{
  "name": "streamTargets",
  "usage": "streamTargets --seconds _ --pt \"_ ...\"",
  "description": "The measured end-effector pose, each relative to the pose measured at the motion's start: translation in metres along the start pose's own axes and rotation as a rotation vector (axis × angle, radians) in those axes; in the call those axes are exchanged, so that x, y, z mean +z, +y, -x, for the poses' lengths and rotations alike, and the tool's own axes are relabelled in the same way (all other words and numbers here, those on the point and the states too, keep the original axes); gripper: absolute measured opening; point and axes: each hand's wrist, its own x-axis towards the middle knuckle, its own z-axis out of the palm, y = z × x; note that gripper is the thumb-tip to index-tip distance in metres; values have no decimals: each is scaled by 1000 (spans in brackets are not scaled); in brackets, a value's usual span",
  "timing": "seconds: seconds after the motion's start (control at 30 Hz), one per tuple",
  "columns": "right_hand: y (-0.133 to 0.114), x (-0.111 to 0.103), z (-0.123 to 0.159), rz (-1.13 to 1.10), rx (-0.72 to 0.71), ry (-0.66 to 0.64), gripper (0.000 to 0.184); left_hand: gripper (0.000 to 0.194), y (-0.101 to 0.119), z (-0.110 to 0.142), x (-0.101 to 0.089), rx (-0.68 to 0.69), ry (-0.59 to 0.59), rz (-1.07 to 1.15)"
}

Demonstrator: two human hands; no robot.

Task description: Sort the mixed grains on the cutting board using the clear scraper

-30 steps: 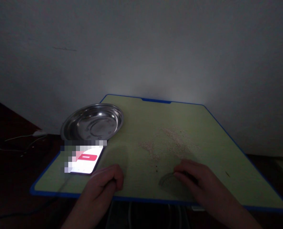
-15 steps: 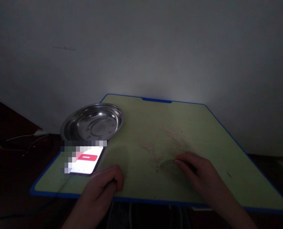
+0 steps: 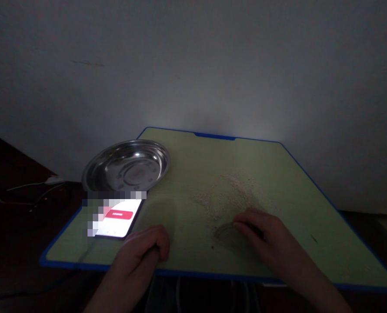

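My right hand [image 3: 261,230] pinches a thin, curved, see-through piece [image 3: 223,229] between thumb and fingertips, low over the table. Its exact kind is hard to tell in the dim light. Just beyond it, pale small grains [image 3: 234,193] lie in a loose, scattered patch. A dark speck [image 3: 212,247] sits nearer to me, left of the curved piece. At the table's front edge my left hand [image 3: 144,248] rests with its fingers curled closed, and nothing shows in it. Beside that hand lies a phone [image 3: 120,219] with a bright screen, partly blurred out.
A round steel basin [image 3: 138,171] stands at the table's left side, behind the phone. The greenish table [image 3: 187,161] has a blue rim and meets a grey wall [image 3: 193,65]. White cables [image 3: 35,187] lie in the dark at the left.
My right hand has moved slightly left and towards me with the curved piece. One dark speck has shifted nearer to me. My left hand stays put.
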Motion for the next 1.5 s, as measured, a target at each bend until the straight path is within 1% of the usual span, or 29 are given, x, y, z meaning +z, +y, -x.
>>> streamTargets --seconds 0.23,0.4,0.5,0.7,0.87,1.0,1.13,1.27,1.33,1.43,1.5 --pt "-3 2 9 -15 41 -23 22 22 0 1 -1 3 0 -12" --pt "0 7 1 -1 31 8 21 23 -2 2 0 -34 -26 0" --pt "-1 8 -7 16 6 4 20 22 -3 3 0 -42 -36 4" --pt "-18 12 -18 53 -83 -111 19 21 -3 4 -1 -54 -25 19" --pt "-23 14 -16 30 -134 -191 15 21 0 2 -2 -68 -52 20" --pt "-22 14 -10 25 -120 -206 14 21 0 2 -2 -76 -55 27" --pt "-26 14 -6 15 -100 -218 15 21 0 1 -1 -68 -48 22" --pt "-27 8 -2 -4 -97 -245 16 21 1 1 -2 -68 -39 24" --pt "-22 2 -1 -14 -88 -227 19 19 1 2 -2 -82 -31 20" --pt "-11 -6 -1 5 -45 -97 22 20 0 3 -2 -91 -36 14" --pt "-6 -6 0 15 -14 -35 22 20 0 3 -2 -92 -37 13"
